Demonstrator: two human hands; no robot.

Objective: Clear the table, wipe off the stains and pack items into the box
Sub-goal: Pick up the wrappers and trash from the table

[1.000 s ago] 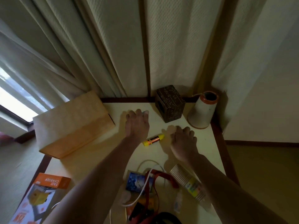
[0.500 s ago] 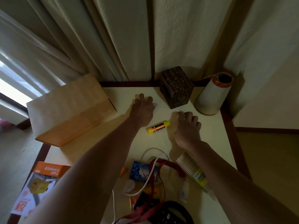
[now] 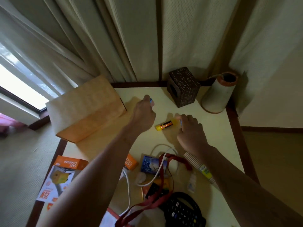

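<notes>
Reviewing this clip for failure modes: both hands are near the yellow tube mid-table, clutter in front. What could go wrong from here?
1. Each hand pinches a small blue item, left hand and right hand; grabbing the yellow tube too could drop one.
2. The white cable and red strap loop over clutter under the forearms; pulling back may drag things off the table.
3. The wooden box and vase stand close behind; a sweep could knock them.
</notes>
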